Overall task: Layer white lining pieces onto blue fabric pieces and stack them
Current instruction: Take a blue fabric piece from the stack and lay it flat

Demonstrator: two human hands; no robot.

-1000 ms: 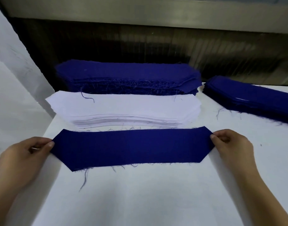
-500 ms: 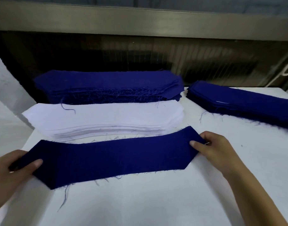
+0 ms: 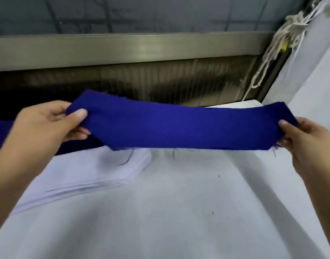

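A long blue fabric piece (image 3: 179, 126) with pointed ends hangs in the air above the table, stretched between both hands. My left hand (image 3: 46, 126) pinches its left end with thumb on top. My right hand (image 3: 308, 143) pinches its right end the same way. Loose threads dangle from its lower edge. Below and to the left lies the stack of white lining pieces (image 3: 82, 172), its right end showing under the blue piece. Part of a blue fabric stack (image 3: 1, 135) shows at the far left, mostly hidden behind my left hand.
The white table (image 3: 179, 212) fills the lower view. A metal rail (image 3: 123, 47) runs across the back above a dark gap. A knotted white rope (image 3: 272, 51) hangs at the upper right beside a white cloth (image 3: 313, 71).
Both hands have lifted the blue piece off the table and carried it up and to the right. The view has swung right, so the stacks now sit at the left.
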